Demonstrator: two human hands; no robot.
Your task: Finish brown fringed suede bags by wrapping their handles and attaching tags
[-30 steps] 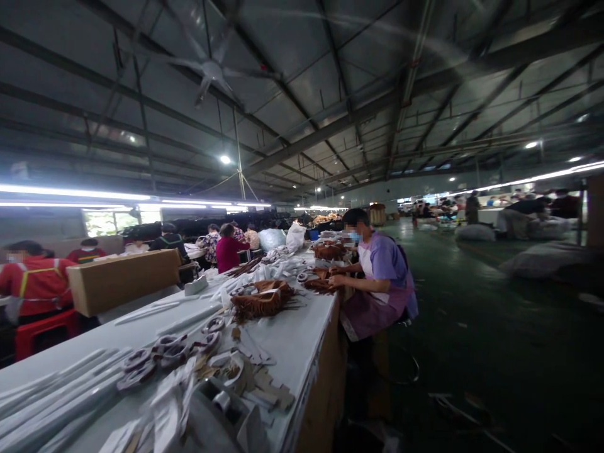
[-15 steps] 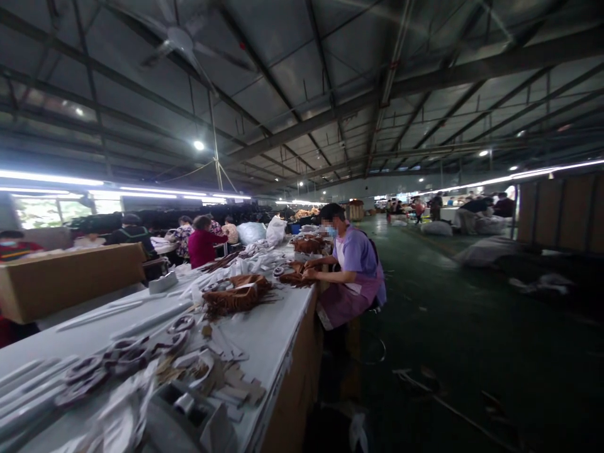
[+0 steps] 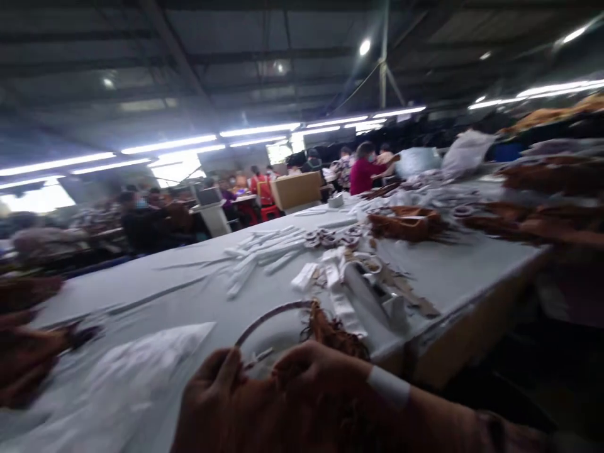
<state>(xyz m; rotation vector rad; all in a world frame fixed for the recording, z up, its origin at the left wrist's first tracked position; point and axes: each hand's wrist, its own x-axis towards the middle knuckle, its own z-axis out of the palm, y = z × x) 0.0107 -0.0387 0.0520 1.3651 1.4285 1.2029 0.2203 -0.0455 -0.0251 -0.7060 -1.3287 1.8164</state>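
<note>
At the bottom of the head view, my left hand (image 3: 212, 393) is closed, thumb and fingers pinching the near edge of what looks like a brown fringed bag (image 3: 330, 330). My right hand (image 3: 325, 374), with a white band around the wrist, is closed on the same edge a little to the right. A thin curved strap (image 3: 278, 308) arches up beyond my fingers from the bag, and the dark fringe hangs beside it. Most of the bag's body is hidden by my hands and in shadow. Between the hands shows a small white strip (image 3: 264, 355).
The long white table (image 3: 179, 283) carries a clear plastic bag (image 3: 136, 365), white strips (image 3: 264, 251), rings (image 3: 333, 238), a grey tape dispenser (image 3: 365, 292) and another brown fringed bag (image 3: 406, 223). A blurred brown shape (image 3: 28, 358) is at left. People sit beyond.
My view has swung left and down from the aisle and the seated co-worker to the table before me. Both my hands, holding the brown bag, have come into view.
</note>
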